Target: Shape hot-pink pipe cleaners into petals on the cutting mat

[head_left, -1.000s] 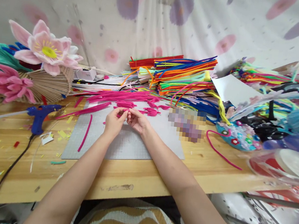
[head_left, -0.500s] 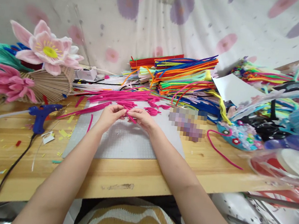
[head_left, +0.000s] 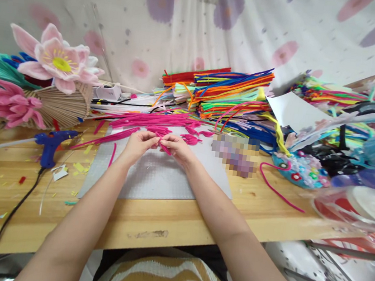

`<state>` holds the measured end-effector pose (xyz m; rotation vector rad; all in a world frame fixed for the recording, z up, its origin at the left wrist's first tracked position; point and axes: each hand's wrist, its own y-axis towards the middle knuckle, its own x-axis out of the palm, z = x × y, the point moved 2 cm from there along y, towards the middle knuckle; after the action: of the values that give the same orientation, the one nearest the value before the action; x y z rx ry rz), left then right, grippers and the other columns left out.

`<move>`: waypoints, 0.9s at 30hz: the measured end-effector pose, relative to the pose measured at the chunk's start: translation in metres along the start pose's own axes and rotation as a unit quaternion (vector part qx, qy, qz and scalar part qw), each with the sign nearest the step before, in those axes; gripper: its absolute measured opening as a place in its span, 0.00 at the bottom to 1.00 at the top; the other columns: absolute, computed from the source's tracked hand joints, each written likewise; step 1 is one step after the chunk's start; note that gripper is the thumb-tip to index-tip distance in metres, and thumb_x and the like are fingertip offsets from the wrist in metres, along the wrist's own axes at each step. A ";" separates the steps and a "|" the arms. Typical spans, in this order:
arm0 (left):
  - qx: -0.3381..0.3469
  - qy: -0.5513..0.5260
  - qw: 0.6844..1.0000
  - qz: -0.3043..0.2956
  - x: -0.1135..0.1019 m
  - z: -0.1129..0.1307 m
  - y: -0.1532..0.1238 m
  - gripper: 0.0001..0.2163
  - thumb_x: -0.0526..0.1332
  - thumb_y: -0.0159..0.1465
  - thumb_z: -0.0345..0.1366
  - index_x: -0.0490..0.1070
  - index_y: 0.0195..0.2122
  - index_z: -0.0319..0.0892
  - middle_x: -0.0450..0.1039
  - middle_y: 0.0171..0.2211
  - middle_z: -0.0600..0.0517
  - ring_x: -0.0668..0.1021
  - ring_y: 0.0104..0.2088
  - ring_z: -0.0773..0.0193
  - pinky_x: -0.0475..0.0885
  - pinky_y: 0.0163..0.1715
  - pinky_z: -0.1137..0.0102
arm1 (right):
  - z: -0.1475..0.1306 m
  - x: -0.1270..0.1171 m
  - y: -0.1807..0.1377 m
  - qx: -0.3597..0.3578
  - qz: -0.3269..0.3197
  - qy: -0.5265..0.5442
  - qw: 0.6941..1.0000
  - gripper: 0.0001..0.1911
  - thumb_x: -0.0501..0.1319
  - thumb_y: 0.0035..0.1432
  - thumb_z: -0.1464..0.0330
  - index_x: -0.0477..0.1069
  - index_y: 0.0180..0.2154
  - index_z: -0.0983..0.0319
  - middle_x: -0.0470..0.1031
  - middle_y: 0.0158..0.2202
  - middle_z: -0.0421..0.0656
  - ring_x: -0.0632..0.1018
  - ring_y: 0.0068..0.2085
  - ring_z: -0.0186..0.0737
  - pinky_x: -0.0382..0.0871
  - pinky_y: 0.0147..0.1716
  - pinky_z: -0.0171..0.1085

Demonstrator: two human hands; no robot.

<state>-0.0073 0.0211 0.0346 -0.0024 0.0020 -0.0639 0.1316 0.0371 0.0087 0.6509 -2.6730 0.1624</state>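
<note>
The left hand (head_left: 139,146) and right hand (head_left: 178,150) pinch a magenta fuzzy piece (head_left: 165,148). Apply light pressure to avoid flattening it.

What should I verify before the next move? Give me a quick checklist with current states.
1. Left grip pinching the pink piece: ok.
2. Right grip on the same piece: ok.
3. Grey mat lying flat below them: ok.
4. Blue glue gun off the mat: ok, left of it.
5. Glue gun cool: cannot tell.
6. Loose pink strip fully visible: not ok, left forearm hides its lower end.
</note>
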 end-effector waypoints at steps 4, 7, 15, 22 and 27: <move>0.001 -0.009 1.000 0.023 0.003 0.001 0.001 0.15 0.69 0.41 0.43 0.71 0.23 0.38 0.70 0.20 0.54 0.71 0.22 0.70 0.70 0.28 0.70 | 0.000 0.001 0.002 -0.043 0.023 -0.057 0.997 0.10 0.65 0.41 0.62 0.68 0.24 0.62 0.67 0.19 0.36 0.64 0.20 0.27 0.53 0.17 0.29; -0.004 -0.030 0.998 0.056 0.006 0.003 0.001 0.14 0.69 0.39 0.41 0.70 0.22 0.38 0.69 0.19 0.56 0.71 0.21 0.71 0.71 0.27 0.70 | -0.001 0.004 0.003 -0.093 0.051 -0.110 0.988 0.10 0.63 0.42 0.62 0.68 0.23 0.62 0.66 0.19 0.36 0.63 0.21 0.28 0.54 0.19 0.30; -0.018 -0.084 0.989 0.122 0.013 -0.002 0.000 0.12 0.68 0.37 0.38 0.68 0.20 0.38 0.67 0.16 0.57 0.70 0.19 0.72 0.72 0.24 0.71 | -0.009 0.017 -0.007 -0.211 0.136 -0.352 0.902 0.04 0.59 0.49 0.70 0.69 0.23 0.59 0.69 0.27 0.41 0.69 0.34 0.37 0.63 0.39 0.36; -0.023 -0.080 0.992 0.095 0.012 -0.003 -0.003 0.14 0.67 0.41 0.41 0.69 0.24 0.38 0.68 0.19 0.56 0.70 0.20 0.72 0.73 0.24 0.71 | -0.004 0.009 -0.001 -0.178 0.127 -0.322 0.921 0.05 0.57 0.51 0.67 0.69 0.26 0.59 0.71 0.29 0.40 0.70 0.33 0.36 0.64 0.36 0.35; -0.020 -0.053 0.995 0.083 0.011 -0.003 -0.002 0.15 0.67 0.43 0.45 0.68 0.23 0.38 0.67 0.19 0.56 0.69 0.19 0.73 0.72 0.23 0.72 | -0.001 0.004 0.005 -0.139 0.096 -0.296 0.940 0.07 0.57 0.50 0.64 0.69 0.25 0.61 0.72 0.26 0.39 0.69 0.29 0.32 0.63 0.32 0.33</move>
<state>0.0032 0.0180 0.0314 -0.0459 -0.1018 0.1017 0.1267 0.0397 0.0111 0.3877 -3.2418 -0.4246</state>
